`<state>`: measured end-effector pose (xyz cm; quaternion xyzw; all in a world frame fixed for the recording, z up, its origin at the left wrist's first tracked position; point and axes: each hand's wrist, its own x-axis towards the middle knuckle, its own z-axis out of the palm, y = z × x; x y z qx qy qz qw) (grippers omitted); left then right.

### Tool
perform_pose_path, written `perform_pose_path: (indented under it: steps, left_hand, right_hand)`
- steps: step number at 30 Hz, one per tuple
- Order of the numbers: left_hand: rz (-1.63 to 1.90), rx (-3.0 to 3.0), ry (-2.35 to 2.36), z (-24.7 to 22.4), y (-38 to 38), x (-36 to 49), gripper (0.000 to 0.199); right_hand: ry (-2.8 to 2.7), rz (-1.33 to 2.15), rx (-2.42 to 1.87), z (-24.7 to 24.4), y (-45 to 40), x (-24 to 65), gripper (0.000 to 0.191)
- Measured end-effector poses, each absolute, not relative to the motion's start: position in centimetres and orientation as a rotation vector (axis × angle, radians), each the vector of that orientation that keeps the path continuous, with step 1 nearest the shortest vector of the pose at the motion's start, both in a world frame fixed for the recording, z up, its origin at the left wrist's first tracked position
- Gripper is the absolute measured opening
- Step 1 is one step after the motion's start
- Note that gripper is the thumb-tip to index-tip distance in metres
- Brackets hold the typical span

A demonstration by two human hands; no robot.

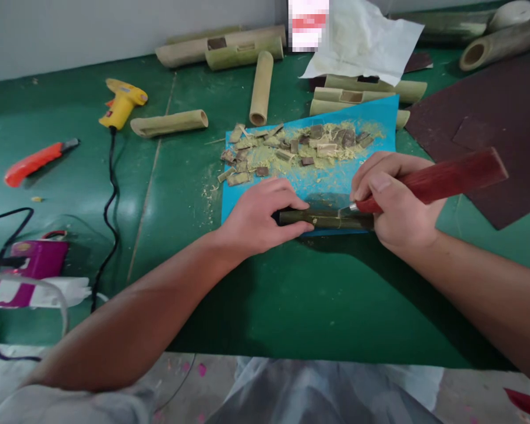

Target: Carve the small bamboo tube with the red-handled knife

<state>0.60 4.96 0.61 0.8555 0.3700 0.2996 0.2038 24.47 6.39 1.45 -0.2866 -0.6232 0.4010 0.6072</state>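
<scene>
A dark bamboo tube [324, 220] lies sideways along the near edge of a blue sheet [242, 201]. Its left end is gripped between the thumb and fingers of my left hand [269, 213]. My right hand [400, 203] is closed round a carving knife [450, 176] with a thick red handle. The knife's short metal blade touches the top of the tube near its middle, where a pale line crosses the bamboo. The side of my right hand hides the tube's right end. Bamboo chips and sawdust [291, 147] are heaped on the sheet beyond both hands.
Cut bamboo tubes [261, 88] lie at the back of the green table [247, 306]. On the left are a yellow glue gun [122, 105], an orange utility knife [39, 164], cables and a purple box [44, 265]. A brown board [490, 129] lies right, with white paper [366, 41] behind.
</scene>
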Motion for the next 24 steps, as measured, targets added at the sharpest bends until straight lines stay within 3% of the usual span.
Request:
perform_pose_path:
  steps: [12,24]
  left_hand:
    - [0.840,2.376,1.046,0.60,4.87,0.60,0.019]
    - [0.863,2.394,1.023,0.48,4.98,0.65,0.019]
  right_hand:
    - [-1.413,0.898,-0.696,1.60,6.28,24.22,0.049]
    - [-1.472,0.933,-0.630,1.40,6.25,24.48,0.037]
